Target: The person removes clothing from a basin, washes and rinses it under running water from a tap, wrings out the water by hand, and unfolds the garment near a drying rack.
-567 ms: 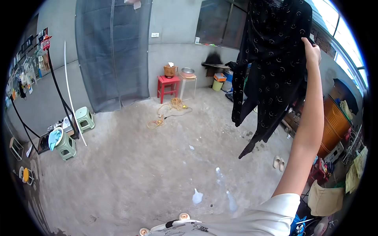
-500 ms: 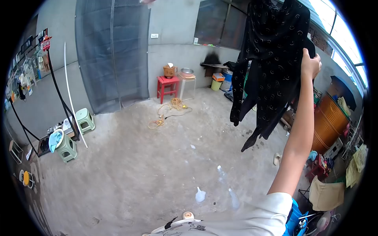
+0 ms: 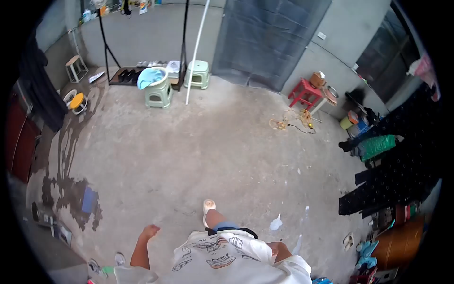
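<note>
My left hand [image 3: 151, 231] hangs at my left side above the concrete floor, its fingers loosely curled with nothing visible in them. Beside my white shirt part of my right arm [image 3: 280, 251] shows, but the fingers are hidden. The black patterned garment [image 3: 395, 184] hangs at the far right, apart from both hands. Further up on that side is a pink item [image 3: 423, 70], partly cut off by the view's edge. A light blue cloth [image 3: 150, 77] lies over a basin on a pale green stool [image 3: 159, 96].
A white pole [image 3: 195, 57] leans near another green stool [image 3: 198, 75]. Orange cord [image 3: 278, 124] lies on the floor by a red stool [image 3: 305, 93]. Wet patches [image 3: 71, 199] mark the left floor. Dark fabric [image 3: 45, 90] hangs at left; an orange drum [image 3: 399, 244] stands at right.
My view has turned left and downward. My right hand has let go of the black garment and come down beside my body. My left hand has come into view.
</note>
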`<action>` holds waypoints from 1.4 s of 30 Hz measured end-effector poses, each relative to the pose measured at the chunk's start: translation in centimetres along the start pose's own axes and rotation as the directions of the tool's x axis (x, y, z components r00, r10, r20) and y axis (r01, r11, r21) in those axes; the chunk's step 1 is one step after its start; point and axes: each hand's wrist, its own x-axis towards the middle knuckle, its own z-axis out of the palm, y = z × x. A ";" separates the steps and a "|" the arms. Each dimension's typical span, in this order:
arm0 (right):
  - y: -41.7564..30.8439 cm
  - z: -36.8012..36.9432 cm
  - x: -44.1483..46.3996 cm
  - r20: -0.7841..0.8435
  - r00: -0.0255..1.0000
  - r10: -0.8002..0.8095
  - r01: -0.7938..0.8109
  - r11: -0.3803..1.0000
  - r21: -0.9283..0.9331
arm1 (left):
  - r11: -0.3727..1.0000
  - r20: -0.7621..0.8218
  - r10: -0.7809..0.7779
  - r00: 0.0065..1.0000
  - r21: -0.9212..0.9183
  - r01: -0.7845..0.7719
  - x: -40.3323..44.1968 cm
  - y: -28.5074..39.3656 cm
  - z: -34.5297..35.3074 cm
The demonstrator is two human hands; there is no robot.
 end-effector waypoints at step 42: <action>-124.7 52.9 -21.1 -0.228 0.832 -0.505 0.326 0.779 -0.536 | 0.840 -0.680 -0.223 0.699 -0.497 -0.216 58.5 17.4 -91.8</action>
